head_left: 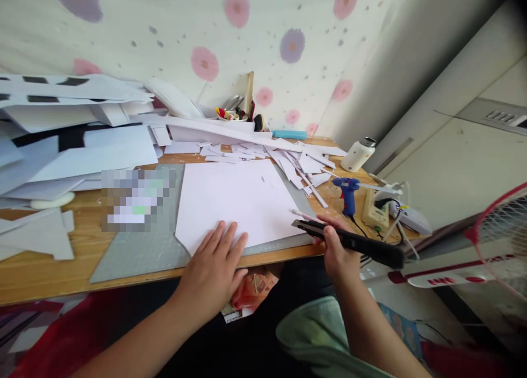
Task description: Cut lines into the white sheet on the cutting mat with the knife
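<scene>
A large white board sheet (234, 194) lies on a grey cutting mat (132, 260) at the table's front. My left hand (218, 252) rests flat near the sheet's front edge, fingers stretched out. By the sheet's right front corner, my right hand (340, 253) is closed around a black utility knife (370, 248), whose blade points left over the sheet. A thin white pen-like stick (303, 214) also reaches out from by that hand; whether the fingers hold it is hidden. A small dark mark shows near the sheet's upper right.
White offcuts (294, 161) lie scattered behind the sheet. A blue glue gun (348, 194), a white bottle (357, 156) and a power strip (375, 209) stand at the right. White board pieces (99, 153) are stacked at the left. A racket (504, 235) juts in from the right.
</scene>
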Available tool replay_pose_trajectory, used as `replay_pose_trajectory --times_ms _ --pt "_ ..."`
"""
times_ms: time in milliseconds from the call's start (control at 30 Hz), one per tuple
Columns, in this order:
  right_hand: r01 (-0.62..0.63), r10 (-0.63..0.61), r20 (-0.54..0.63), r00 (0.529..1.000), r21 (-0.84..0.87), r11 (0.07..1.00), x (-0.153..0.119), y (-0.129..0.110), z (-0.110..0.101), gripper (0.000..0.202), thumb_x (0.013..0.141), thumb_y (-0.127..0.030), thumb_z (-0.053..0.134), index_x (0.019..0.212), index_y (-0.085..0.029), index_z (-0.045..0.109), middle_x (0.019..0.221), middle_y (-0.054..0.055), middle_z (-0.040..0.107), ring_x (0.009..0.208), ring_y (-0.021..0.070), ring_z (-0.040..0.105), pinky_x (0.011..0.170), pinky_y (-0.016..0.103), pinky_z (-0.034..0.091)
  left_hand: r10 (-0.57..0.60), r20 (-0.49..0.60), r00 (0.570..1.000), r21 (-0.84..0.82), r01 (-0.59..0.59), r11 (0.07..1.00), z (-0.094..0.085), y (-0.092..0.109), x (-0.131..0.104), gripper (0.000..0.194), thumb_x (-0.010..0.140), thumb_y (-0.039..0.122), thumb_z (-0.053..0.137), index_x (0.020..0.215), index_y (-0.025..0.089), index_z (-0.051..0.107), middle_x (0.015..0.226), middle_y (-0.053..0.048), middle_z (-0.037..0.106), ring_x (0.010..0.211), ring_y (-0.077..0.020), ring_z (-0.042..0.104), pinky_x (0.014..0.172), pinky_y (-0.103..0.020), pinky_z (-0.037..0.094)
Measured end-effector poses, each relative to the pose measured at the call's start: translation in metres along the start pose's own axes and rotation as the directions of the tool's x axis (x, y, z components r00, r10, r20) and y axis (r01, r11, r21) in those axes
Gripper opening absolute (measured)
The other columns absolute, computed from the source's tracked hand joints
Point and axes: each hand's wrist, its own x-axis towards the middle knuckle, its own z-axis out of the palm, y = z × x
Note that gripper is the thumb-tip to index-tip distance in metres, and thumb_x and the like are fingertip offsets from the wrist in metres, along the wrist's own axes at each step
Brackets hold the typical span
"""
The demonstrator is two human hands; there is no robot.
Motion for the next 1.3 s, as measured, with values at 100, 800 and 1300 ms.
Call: replay_pose_trajectory --times_ms 100,800,1300 --pt "0.09 -0.073 0.121 0.99 -0.139 0.986 -0.004 0.002 -0.007 0.049 0.084 -0.05 0.064 0.125 -0.024 0.061 0.092 0.007 0.072 0.07 0.0222 0.068 0.065 0.038 0.058 0.07 -0.039 0.997 0.048 -0.068 0.997 0.002 -0.006 -0.006 0.048 0.087 0.03 0.056 0.133 0.015 0.054 0.14 -0.016 0.054 0.13 -0.0374 0.049 0.1 -0.052 0.046" --pt "0.021 0.041 0.4 0.916 -0.149 0.989 0.01 -0.024 0.069 0.021 0.081 -0.035 0.068 0.099 -0.024 0.068 0.088 0.003 0.073 0.08 0.0203 0.07 0.078 0.036 0.056 0.099 -0.004 0.995 -0.052 -0.099 0.994 -0.015 -0.001 -0.002 0.037 0.089 0.021 0.046 0.122 0.015 0.061 0.133 -0.013 0.061 0.121 -0.0302 0.058 0.097 -0.049 0.048" --pt "-0.241 0.258 0.204 0.945 -0.102 0.965 0.01 -0.022 -0.042 0.028 0.08 -0.045 0.068 0.091 -0.02 0.071 0.06 0.0 0.059 0.048 0.013 0.052 0.041 0.023 0.041 0.217 -0.136 0.967 -0.078 -0.229 0.97 0.018 -0.039 -0.019 0.04 0.09 0.028 0.047 0.128 0.026 0.057 0.138 -0.003 0.058 0.125 -0.0245 0.055 0.101 -0.04 0.045"
